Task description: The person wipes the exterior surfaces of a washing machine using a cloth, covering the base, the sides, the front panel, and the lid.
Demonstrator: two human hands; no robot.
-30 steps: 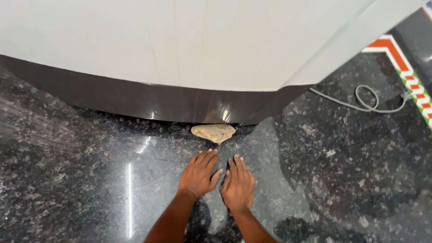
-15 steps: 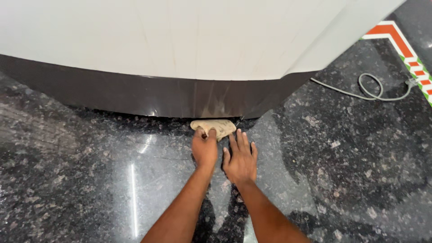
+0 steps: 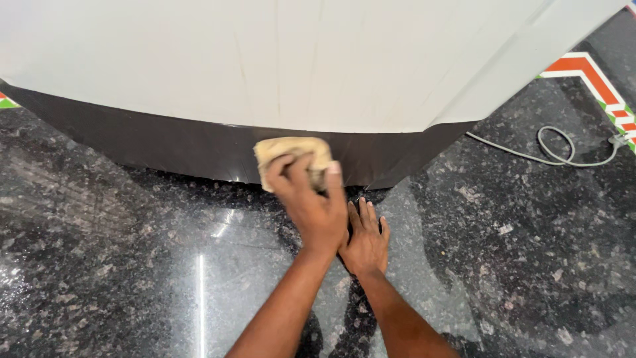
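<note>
My right hand [image 3: 363, 240] lies flat and open on the glossy dark floor [image 3: 132, 265], holding nothing. Beyond it, my left hand [image 3: 311, 199] curls over the tan cloth [image 3: 291, 151], pressing it against the dark base panel [image 3: 165, 149]. It looks soft, light, best bunched mid-fold.

cloth [image 3: 291, 151]: lower part hidden by left hand [image 3: 311, 202] | white panel [image 3: 298, 59]: cut off at top

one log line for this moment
left hand: presses cloth on dark base | right hand: flat on floor
</note>
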